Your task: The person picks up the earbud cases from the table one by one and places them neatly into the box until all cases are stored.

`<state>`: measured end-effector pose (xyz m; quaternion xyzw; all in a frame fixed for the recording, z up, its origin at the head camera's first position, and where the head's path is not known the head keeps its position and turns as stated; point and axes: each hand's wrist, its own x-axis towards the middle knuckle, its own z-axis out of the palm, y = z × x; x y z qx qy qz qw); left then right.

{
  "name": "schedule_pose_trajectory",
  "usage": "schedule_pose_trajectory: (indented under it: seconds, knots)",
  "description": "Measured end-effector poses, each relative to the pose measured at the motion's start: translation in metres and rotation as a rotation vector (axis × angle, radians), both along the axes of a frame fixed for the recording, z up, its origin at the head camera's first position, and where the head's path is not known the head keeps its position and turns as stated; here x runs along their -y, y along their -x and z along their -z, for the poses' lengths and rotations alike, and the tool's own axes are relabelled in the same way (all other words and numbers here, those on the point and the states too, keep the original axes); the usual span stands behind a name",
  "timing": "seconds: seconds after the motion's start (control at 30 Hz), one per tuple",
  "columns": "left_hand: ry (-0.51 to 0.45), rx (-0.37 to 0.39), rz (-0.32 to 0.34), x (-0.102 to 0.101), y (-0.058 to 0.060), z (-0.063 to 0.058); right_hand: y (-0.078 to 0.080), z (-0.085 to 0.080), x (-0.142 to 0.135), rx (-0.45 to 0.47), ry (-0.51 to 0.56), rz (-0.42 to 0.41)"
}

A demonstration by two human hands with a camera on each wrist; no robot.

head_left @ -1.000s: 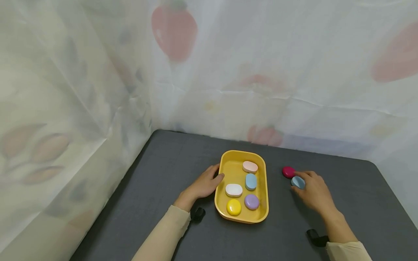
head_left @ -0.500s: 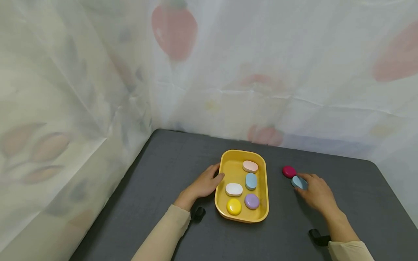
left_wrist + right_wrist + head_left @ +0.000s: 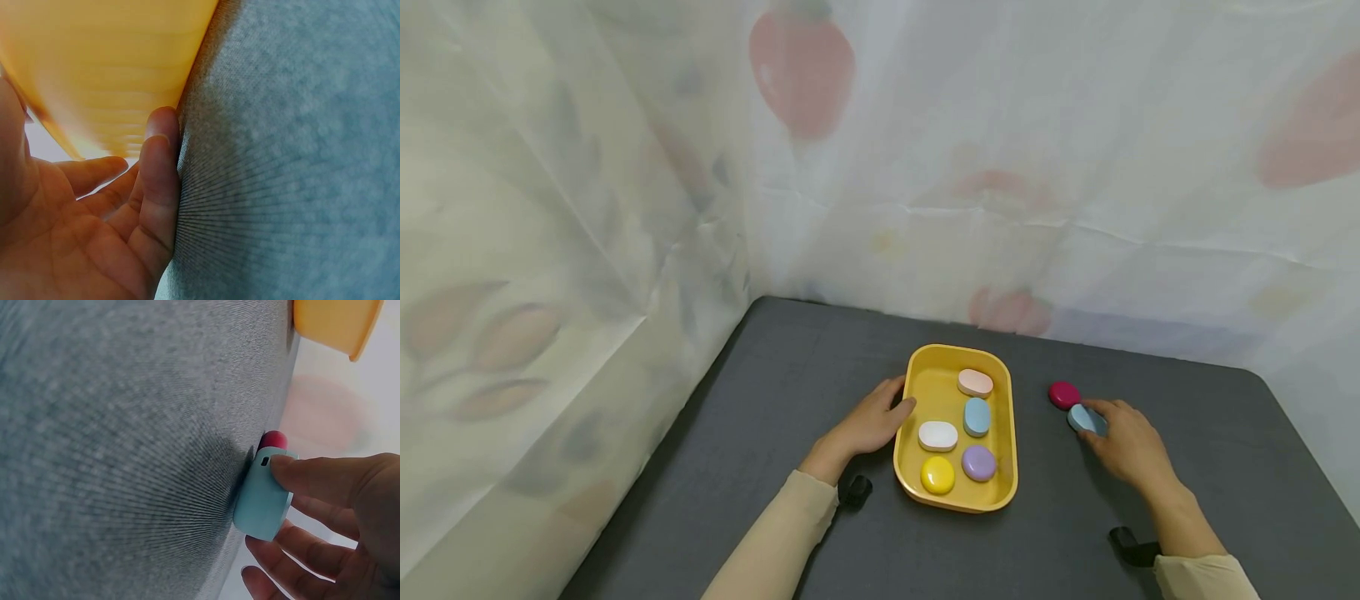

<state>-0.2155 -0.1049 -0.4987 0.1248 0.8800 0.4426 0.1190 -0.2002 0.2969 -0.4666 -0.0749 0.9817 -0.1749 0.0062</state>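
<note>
My left hand [image 3: 868,421] holds the left side of a yellow tray [image 3: 931,375], its thumb over the rim and its fingers against the outer wall. In the left wrist view the fingertips meet the tray wall close to the table. With thumb and fingers, my right hand [image 3: 1126,443] pinches a light blue oval case [image 3: 259,497] with a small dark slot in its side. Just behind that case, a round crimson piece [image 3: 1063,395] lies on the table. Inside the tray are a pink oval [image 3: 974,383], a blue oval [image 3: 977,417], a white oval [image 3: 937,436], a yellow disc [image 3: 937,476] and a purple disc [image 3: 979,463].
A dark grey cloth-covered table [image 3: 775,375] carries everything. Pale printed curtains [image 3: 880,167] hang along its back and left edges. Black straps [image 3: 855,493] sit at both wrists.
Over the last second my right hand shifts slightly right, and the light blue case turns a little in its fingers beside the crimson piece. My left hand and the tray stay put.
</note>
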Motion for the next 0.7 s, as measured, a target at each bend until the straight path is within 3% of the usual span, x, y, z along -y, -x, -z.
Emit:
schedule_pose_trajectory:
  seconds: [0.7]
  knots:
    - [0.008,-0.009,-0.004,0.001,0.001,0.001,-0.007,-0.022,0.013,-0.044,0.015,-0.051]
